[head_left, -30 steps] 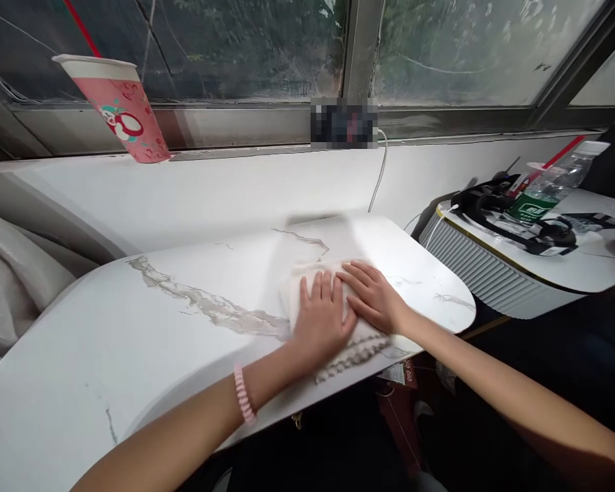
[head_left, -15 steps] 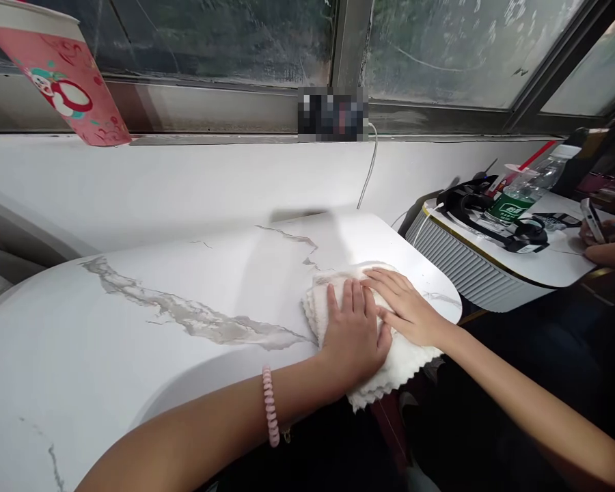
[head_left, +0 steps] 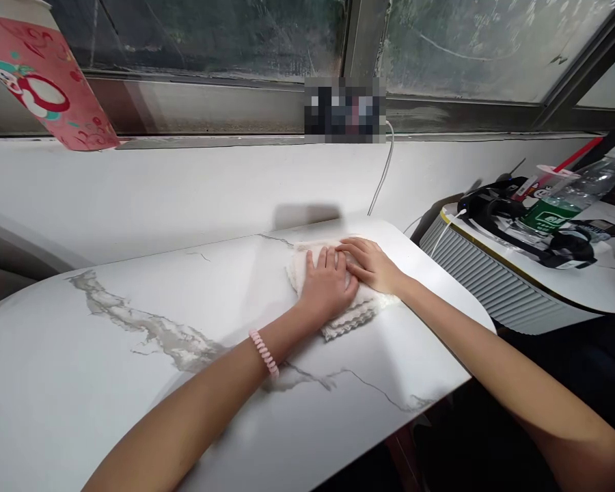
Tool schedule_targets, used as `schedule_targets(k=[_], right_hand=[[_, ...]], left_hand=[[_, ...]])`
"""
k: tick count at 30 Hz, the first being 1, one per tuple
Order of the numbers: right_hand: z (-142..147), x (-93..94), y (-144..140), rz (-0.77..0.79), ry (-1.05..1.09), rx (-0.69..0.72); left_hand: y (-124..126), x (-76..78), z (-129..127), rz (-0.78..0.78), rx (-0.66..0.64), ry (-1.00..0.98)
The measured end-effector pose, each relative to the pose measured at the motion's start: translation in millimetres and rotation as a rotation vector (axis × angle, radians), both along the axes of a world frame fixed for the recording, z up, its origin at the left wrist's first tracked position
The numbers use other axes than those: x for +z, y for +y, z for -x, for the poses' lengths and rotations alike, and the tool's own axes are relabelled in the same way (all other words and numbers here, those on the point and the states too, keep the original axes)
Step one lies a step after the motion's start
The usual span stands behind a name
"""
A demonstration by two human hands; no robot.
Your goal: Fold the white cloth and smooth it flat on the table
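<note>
Both hands press flat on a white cloth [head_left: 346,311] at the far edge of a white desk [head_left: 133,383] beside a window. The left hand [head_left: 328,287] lies open, palm down, fingers straight and together, on the middle of the cloth; the right hand [head_left: 372,263] lies open across its far right part, fingertips touching the left hand's. Neither hand grips the cloth.

Around them: a pink paper cup [head_left: 35,82] stands on the sill at upper left, a white cable [head_left: 382,174] drops from the sill behind the desk, and to the right a second desk [head_left: 497,287] with a ribbed side carries black headphones [head_left: 517,222] and a clear bottle [head_left: 568,195] with a green label. Nothing lies on the desk between the hands and its near edge.

Half a second ago the cloth hung partly over the near edge; it now sits wholly on the top, farther back toward the wall, with the hands on it.

The desk is smooth and glossy, marbled with grey veins, its right end rounded. The cloth is soft, folded in layers, with a scalloped edge. A pink coiled band [head_left: 264,353] circles the left wrist.
</note>
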State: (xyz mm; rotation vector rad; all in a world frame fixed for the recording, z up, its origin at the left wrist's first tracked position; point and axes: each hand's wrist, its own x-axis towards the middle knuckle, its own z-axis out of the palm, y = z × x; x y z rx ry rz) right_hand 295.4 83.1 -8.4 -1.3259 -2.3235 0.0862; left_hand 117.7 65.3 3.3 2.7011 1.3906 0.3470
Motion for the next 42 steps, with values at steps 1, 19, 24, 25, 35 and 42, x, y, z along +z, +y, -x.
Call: schedule_targets(k=[1, 19, 24, 25, 35, 42], right_hand=[[1, -0.2, 9, 0.0, 0.005, 0.0], [46, 4.2, 101, -0.001, -0.04, -0.143], [52, 6.5, 103, 0.011, -0.04, -0.185], [53, 6.8, 102, 0.013, -0.038, -0.191], [65, 4.2, 67, 0.01, 0.001, -0.181], [65, 1.6, 3, 0.0, -0.016, -0.082]], left_hand=[[9, -0.1, 1, 0.002, 0.002, -0.009], [109, 3.6, 37, 0.015, -0.002, -0.037], [111, 2.0, 39, 0.006, 0.028, -0.047], [110, 1.7, 39, -0.001, 0.035, -0.048], [80, 1.1, 51, -0.033, 0.075, 0.008], [7, -0.7, 64, -0.065, 0.059, 0.01]])
